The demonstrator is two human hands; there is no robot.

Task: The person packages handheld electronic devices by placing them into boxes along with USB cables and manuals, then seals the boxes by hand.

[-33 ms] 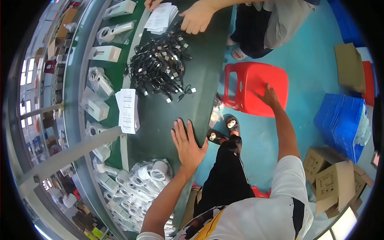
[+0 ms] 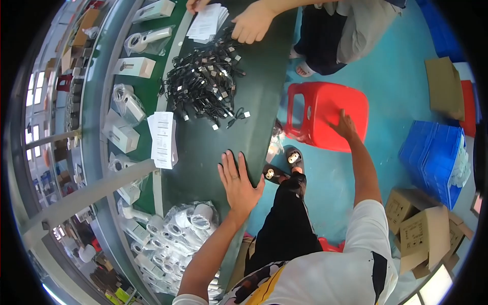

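Observation:
My left hand point(image 2: 239, 185) lies flat on the dark green workbench point(image 2: 203, 147), fingers spread and holding nothing. Over the seat of a red plastic stool point(image 2: 351, 96) hangs my right hand point(image 2: 344, 126), empty, fingers apart; whether it touches the seat I cannot tell. Beyond my left hand is a heap of black charging cables point(image 2: 201, 84) with light plugs. A stack of printed paper sheets point(image 2: 162, 140) sits to its left. Nearer to me is a pile of white bagged devices point(image 2: 178, 234).
Another person's hand point(image 2: 254, 23) rests beside the cables, near more printed sheets point(image 2: 206, 23). Along the left, a green belt point(image 2: 147, 198) carries white boxes point(image 2: 133, 67) and bagged devices. Blue crates point(image 2: 427, 157) and open cartons point(image 2: 424, 231) stand on the floor at right.
The view has shifted very slightly. Both my hands keep their places, and nothing has been picked up or let go.

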